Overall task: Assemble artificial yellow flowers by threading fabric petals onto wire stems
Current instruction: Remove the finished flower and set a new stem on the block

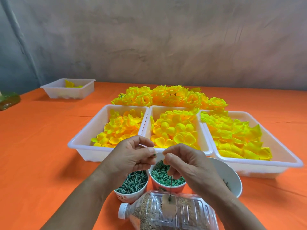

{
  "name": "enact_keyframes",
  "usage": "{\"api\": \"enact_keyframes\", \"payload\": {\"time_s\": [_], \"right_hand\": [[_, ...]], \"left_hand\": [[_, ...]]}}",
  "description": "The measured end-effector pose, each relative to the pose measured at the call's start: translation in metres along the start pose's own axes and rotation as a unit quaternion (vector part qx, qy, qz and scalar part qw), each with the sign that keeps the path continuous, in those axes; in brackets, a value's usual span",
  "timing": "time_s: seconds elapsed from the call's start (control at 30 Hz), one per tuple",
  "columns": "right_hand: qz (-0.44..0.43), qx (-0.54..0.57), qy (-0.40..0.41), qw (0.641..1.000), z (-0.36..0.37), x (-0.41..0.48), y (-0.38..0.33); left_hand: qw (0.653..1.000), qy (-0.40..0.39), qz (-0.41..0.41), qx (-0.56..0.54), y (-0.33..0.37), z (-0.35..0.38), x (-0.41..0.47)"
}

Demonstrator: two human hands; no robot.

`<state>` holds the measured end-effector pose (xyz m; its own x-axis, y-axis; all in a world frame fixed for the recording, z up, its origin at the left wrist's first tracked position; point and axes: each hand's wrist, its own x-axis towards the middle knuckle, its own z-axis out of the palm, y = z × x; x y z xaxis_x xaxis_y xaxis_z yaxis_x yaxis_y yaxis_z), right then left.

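Observation:
A thin wire stem [171, 185] stands upright from a plastic bottle [167, 211] that lies on its side and is filled with grain. My right hand [186, 165] pinches the top of the wire. My left hand [132, 156] pinches a tiny green piece [154, 155] just left of the wire's top. Three white trays [83, 143] [203, 143] [282, 158] behind my hands hold loose yellow fabric petals. A heap of finished yellow flowers [167, 97] lies behind the trays.
Paper cups under my hands hold green stem pieces [132, 181] and green rings [162, 175]; a white bowl [230, 176] stands at the right. A small white tray [69, 88] with a few petals sits far left. An orange cloth [41, 146] covers the table.

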<state>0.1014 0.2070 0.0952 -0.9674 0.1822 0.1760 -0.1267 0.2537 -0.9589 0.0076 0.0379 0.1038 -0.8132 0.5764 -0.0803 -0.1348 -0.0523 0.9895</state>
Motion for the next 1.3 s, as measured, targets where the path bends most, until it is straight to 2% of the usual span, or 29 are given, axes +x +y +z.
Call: {"api": "enact_keyframes", "payload": {"time_s": [0.2, 0.47, 0.8, 1.1, 1.3], "right_hand": [[0.018, 0.081, -0.032, 0.996, 0.000, 0.001, -0.013], [0.055, 0.175, -0.036, 0.982, -0.004, -0.001, -0.012], [0.084, 0.213, -0.014, 0.973, -0.007, -0.005, -0.010], [0.082, 0.254, -0.031, 0.963, -0.014, -0.011, -0.014], [0.060, 0.240, -0.070, 0.966, -0.016, -0.023, -0.022]], "left_hand": [[0.999, -0.040, 0.025, 0.000, 0.007, 0.015, 0.002], [0.999, -0.039, -0.003, -0.023, 0.006, 0.022, 0.000], [0.998, -0.065, -0.019, -0.006, 0.002, 0.013, -0.006], [0.978, -0.201, 0.012, 0.054, 0.001, 0.011, -0.023], [0.973, -0.212, 0.007, 0.089, -0.008, 0.019, -0.024]]}}
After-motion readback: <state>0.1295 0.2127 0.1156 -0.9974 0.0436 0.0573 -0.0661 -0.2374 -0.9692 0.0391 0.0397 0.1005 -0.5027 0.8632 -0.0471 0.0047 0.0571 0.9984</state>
